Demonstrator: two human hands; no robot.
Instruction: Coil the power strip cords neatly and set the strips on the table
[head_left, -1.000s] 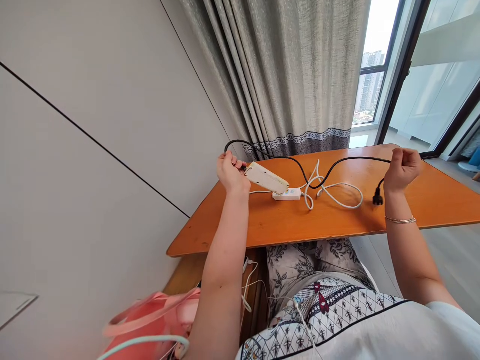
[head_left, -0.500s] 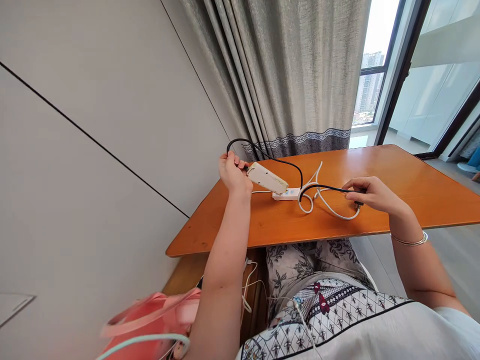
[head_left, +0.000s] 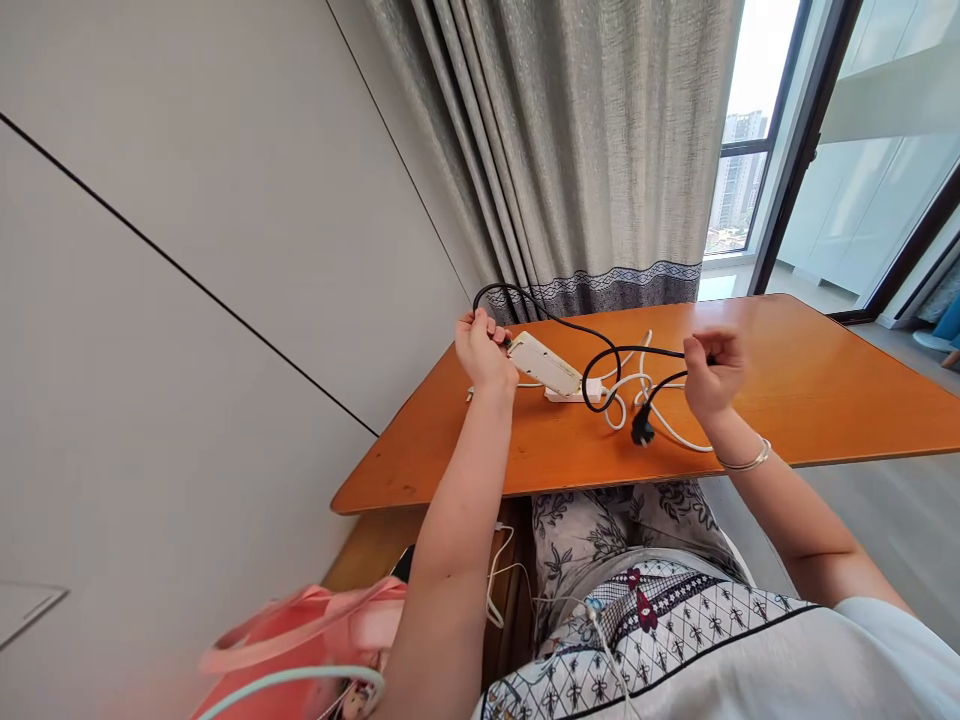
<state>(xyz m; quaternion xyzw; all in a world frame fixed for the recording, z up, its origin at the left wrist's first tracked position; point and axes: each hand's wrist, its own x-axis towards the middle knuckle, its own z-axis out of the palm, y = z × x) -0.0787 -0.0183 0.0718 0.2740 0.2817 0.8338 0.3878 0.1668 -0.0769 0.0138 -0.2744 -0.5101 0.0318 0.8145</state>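
My left hand point(head_left: 484, 350) is closed on the end of an off-white power strip point(head_left: 545, 363), where its black cord leaves it. The strip is held tilted above the table, its underside with small dark holes facing me. From there the black cord point(head_left: 592, 390) arcs up and over, then loops to the right. My right hand point(head_left: 716, 375), slightly blurred, is closed around that cord, and a short length hangs down to a black plug point(head_left: 643, 427) with metal pins. Below the held strip, a second white power strip point(head_left: 574, 394) lies on the table with its white cord point(head_left: 616, 412) curled beside it.
An orange-brown wooden table point(head_left: 810, 390) spans the space ahead. A grey curtain point(head_left: 600, 150) hangs behind it, with a wall point(head_left: 187, 350) at left. At lower left stands a pink bag point(head_left: 300, 635); a thin white cable point(head_left: 495, 590) lies near my lap.
My right hand has let the black plug hang and now grips the cord a little higher and further left. My left hand and the held strip have shifted slightly right.
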